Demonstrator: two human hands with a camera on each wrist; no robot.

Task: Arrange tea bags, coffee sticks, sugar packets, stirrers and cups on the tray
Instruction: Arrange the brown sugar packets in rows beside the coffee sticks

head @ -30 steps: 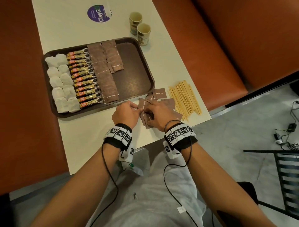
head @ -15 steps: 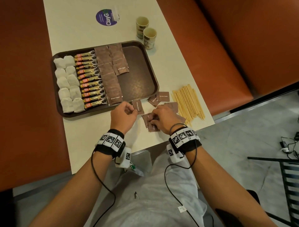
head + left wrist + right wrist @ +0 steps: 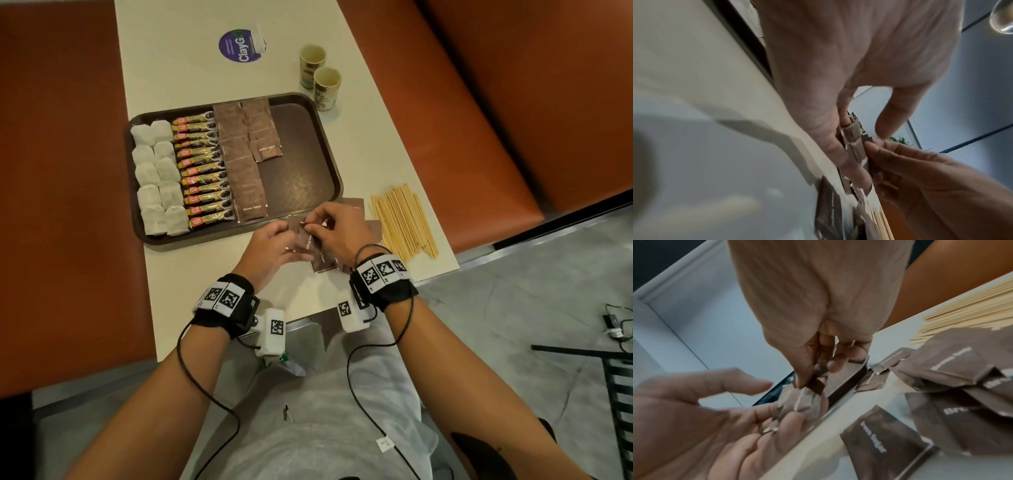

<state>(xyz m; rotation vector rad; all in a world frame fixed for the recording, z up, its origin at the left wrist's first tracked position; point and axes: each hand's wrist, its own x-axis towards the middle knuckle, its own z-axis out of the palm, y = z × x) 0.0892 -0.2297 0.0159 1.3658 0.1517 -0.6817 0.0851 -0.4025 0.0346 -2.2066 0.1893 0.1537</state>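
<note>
1. My left hand (image 3: 270,245) holds a small stack of sugar packets (image 3: 303,236) just above the table (image 3: 191,61), its fingers (image 3: 777,423) curled loosely under the stack.
2. My right hand (image 3: 337,231) pinches the top packet's edge between thumb and forefinger, touching my left fingers.
3. Loose packets (image 3: 875,446) lie on the table right under and beside my right fingers.
4. The stirrers (image 3: 402,221) lie in a pile just right of my right hand.
5. The tray (image 3: 330,147) sits just beyond my fingers. It carries tea bags (image 3: 156,176) on the far left, then coffee sticks (image 3: 203,171), then rows of packets nearest my hands.
6. Two cups (image 3: 320,80) stand upright on the table, well beyond my fingers, past the tray's far right corner.
</note>
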